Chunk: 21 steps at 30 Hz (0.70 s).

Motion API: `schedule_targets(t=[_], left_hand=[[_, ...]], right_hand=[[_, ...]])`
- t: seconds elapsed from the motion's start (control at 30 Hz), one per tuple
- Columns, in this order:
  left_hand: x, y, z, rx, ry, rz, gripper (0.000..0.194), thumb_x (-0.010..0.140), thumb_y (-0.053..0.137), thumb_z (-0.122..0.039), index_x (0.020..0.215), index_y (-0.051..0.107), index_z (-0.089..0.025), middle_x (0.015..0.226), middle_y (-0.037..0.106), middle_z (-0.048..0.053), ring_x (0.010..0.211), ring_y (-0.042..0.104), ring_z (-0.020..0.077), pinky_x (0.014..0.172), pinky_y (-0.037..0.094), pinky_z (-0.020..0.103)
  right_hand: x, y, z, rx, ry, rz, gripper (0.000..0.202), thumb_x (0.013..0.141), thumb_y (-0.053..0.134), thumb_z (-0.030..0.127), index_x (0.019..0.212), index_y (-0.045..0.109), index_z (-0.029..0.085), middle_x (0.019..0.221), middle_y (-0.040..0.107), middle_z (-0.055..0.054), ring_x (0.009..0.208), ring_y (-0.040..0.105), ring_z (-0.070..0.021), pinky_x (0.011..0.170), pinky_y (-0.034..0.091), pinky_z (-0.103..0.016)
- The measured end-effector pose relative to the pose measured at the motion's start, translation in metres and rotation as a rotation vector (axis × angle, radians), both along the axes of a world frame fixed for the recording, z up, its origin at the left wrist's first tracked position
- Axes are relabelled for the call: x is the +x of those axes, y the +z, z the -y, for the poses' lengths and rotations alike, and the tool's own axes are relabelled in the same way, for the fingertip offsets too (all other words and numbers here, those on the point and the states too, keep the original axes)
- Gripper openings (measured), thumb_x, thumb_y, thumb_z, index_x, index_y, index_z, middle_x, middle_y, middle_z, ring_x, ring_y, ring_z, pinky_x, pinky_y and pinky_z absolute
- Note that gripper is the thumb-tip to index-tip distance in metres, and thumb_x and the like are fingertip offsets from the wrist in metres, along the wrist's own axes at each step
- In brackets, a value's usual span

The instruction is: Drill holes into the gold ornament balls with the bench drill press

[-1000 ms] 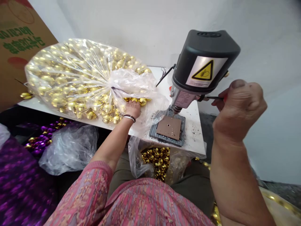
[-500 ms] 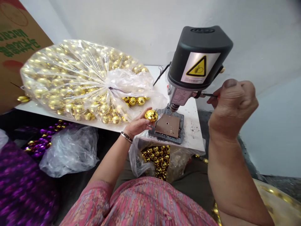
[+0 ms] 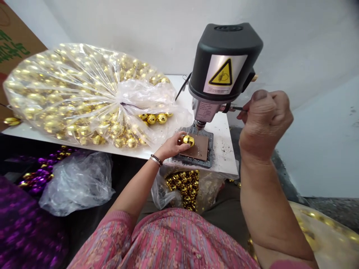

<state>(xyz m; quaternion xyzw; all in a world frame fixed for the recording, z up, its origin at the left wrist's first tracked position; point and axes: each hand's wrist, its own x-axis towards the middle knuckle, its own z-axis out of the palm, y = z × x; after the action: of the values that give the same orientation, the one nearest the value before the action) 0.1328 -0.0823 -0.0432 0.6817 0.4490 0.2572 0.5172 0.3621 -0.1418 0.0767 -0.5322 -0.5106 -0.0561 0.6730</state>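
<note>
My left hand point(image 3: 174, 145) pinches a shiny gold faceted ball point(image 3: 188, 141) between thumb and fingers. The ball is over the left part of a brown board point(image 3: 200, 147) that lies on the grey base point(image 3: 209, 158) of a small bench drill press point(image 3: 224, 63). The drill's chuck point(image 3: 200, 124) points down just behind and to the right of the ball. My right hand point(image 3: 263, 119) is closed around the end of the drill press's feed lever point(image 3: 235, 108), to the right of the motor housing.
A big clear bag of gold balls point(image 3: 73, 93) fills the left of the white table point(image 3: 224, 164). Below the table's front edge hangs an open bag of gold balls point(image 3: 183, 186). Crumpled plastic point(image 3: 78, 183) and purple balls point(image 3: 25, 231) lie at lower left.
My left hand has carried the gold ball rightward from the board's left edge onto the board, closer to the chuck. My right hand keeps its grip on the lever. The whole view has shifted slightly.
</note>
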Motion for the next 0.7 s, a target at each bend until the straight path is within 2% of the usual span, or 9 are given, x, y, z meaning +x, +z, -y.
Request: schedule_targets(t=[0.1,0.23,0.47,0.57,0.7], left_hand=[[0.005,0.004,-0.002,0.044,-0.013,-0.102,0.053,0.092,0.088,-0.036,0.138,0.068,-0.019,0.107,0.081,0.004,0.097,0.076,0.0205,0.090,0.062,0.034],[0.008,0.017,-0.004,0.123,-0.028,-0.231,0.049,0.093,0.087,-0.039,0.135,0.071,-0.021,0.108,0.082,0.004,0.097,0.075,0.0213,0.092,0.062,0.035],[0.024,0.040,-0.012,0.240,-0.127,-0.406,0.041,0.089,0.088,-0.035,0.127,0.082,-0.022,0.105,0.082,0.003,0.093,0.075,0.0225,0.092,0.060,0.035],[0.031,0.039,-0.013,0.263,-0.130,-0.404,0.045,0.088,0.090,-0.030,0.131,0.084,-0.021,0.107,0.083,0.004,0.095,0.075,0.0226,0.094,0.060,0.034],[0.031,0.029,-0.013,0.216,-0.097,-0.351,0.051,0.089,0.088,-0.027,0.140,0.083,-0.019,0.115,0.085,0.006,0.101,0.076,0.0236,0.098,0.062,0.035]], right_hand=[[-0.001,0.000,0.000,0.018,0.001,0.003,0.050,0.115,0.049,0.064,0.089,0.043,0.022,0.077,0.048,0.005,0.067,0.049,-0.0053,0.070,0.037,-0.026],[-0.002,0.002,0.002,0.014,-0.003,0.018,0.050,0.116,0.049,0.064,0.089,0.045,0.021,0.077,0.050,0.005,0.068,0.050,-0.0063,0.073,0.040,-0.027],[0.000,0.002,0.004,-0.002,-0.013,0.070,0.065,0.114,0.041,0.081,0.088,0.050,0.021,0.077,0.052,0.004,0.068,0.052,-0.0075,0.072,0.044,-0.028],[0.003,0.003,0.004,-0.034,0.009,0.094,0.058,0.117,0.043,0.072,0.089,0.050,0.021,0.078,0.051,0.004,0.068,0.051,-0.0067,0.073,0.046,-0.027],[0.005,0.006,0.006,-0.065,0.032,0.112,0.055,0.117,0.044,0.069,0.089,0.051,0.022,0.077,0.050,0.004,0.068,0.052,-0.0066,0.073,0.046,-0.027]])
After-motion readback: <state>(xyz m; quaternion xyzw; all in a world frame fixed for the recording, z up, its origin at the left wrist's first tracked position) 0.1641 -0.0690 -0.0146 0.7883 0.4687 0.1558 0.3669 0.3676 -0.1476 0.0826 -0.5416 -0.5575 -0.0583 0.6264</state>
